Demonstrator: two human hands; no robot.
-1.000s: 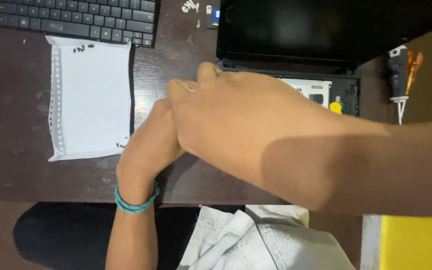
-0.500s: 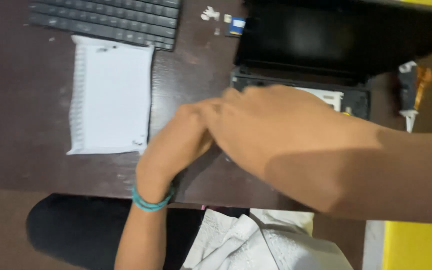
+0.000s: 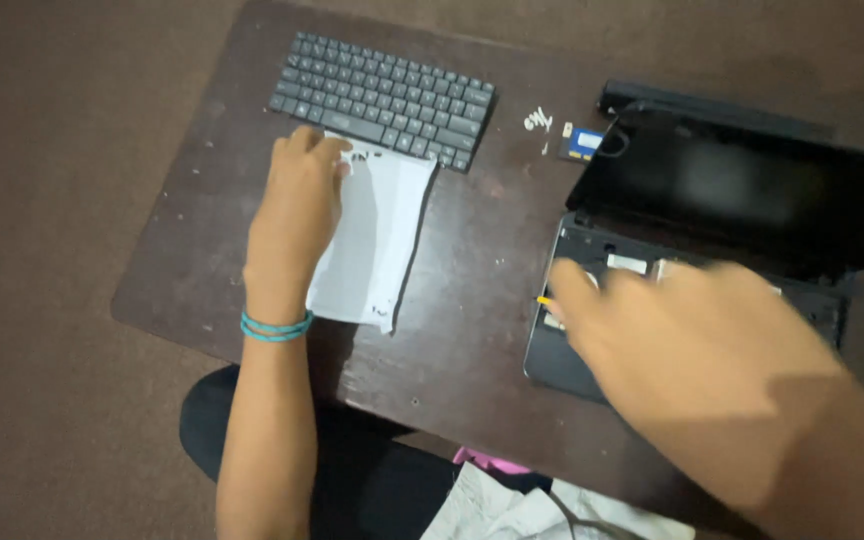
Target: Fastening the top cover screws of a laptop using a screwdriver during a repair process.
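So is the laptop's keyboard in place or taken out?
Out. The keyboard lies on the table apart from the opened laptop.

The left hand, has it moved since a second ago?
Yes. The left hand has gone from beside the right hand out onto the white paper, near the loose keyboard.

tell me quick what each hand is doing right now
Left hand: open, lying flat on the white paper sheet.
Right hand: blurred over the opened laptop base; grip cannot be told.
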